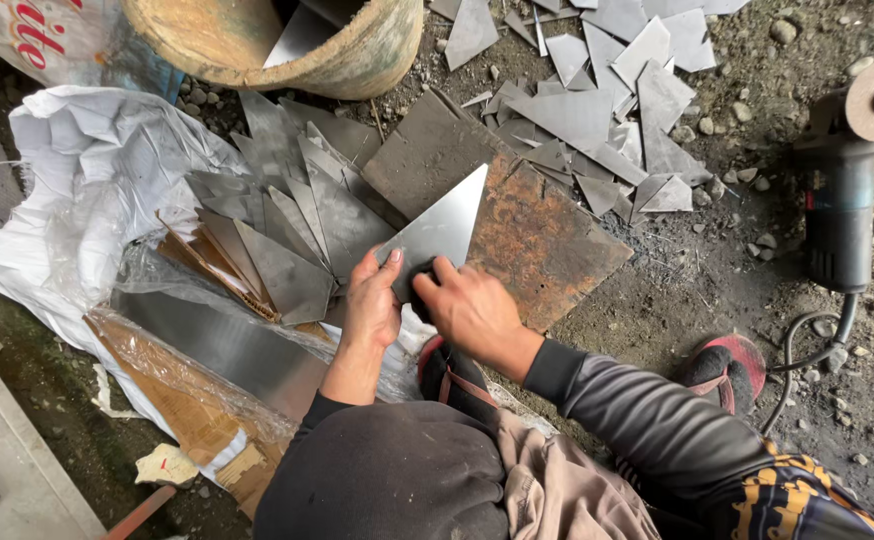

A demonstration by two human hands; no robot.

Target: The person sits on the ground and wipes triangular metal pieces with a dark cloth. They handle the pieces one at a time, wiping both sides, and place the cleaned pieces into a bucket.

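A bright, triangular sheet-metal piece is held flat over a rusty rectangular steel plate, its point aimed away from the person. The left hand is clamped on its near edge, fingers curled together; the right hand is closed on a small dark pad pressed against the sheet. A slip along the sharp edges could cut bare fingers. Left of the plate, grey metal triangles are fanned out; beyond it, offcuts are scattered, and an angle grinder lies well right.
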